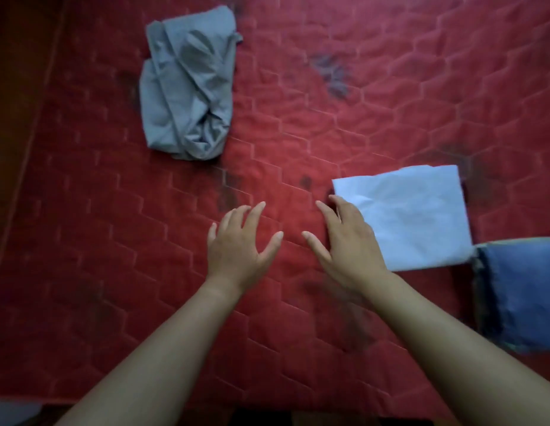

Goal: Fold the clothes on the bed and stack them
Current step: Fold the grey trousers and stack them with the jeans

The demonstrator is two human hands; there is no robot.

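A red quilted bed (pixel 298 124) with a hexagon stitch and some dark smudges fills the view, dim toward the left edge. Over its near middle the left hand (pixel 237 244) and the right hand (pixel 344 238) are stretched forward side by side, palms down, fingers straight and spread; neither holds anything. The left hand is over bare quilt. The right hand lies at the left edge of a pale blue folded garment (pixel 421 216), its outer fingers overlapping that edge; whether they press on it or only hover above it cannot be told. That pale piece is a neat flat rectangle, so it reads as finished. Just beyond its lower right corner, at the right edge of the view, lies a dark blue folded piece (pixel 519 293), partly cut off, which also looks folded. The two lie side by side, close together, not one on the other. Well apart, toward the far left of the bed, a grey garment (pixel 187 93) lies bunched and creased, not folded. By my judgement, two pieces are folded, the grey one is next, and all the stacking remains to be done.
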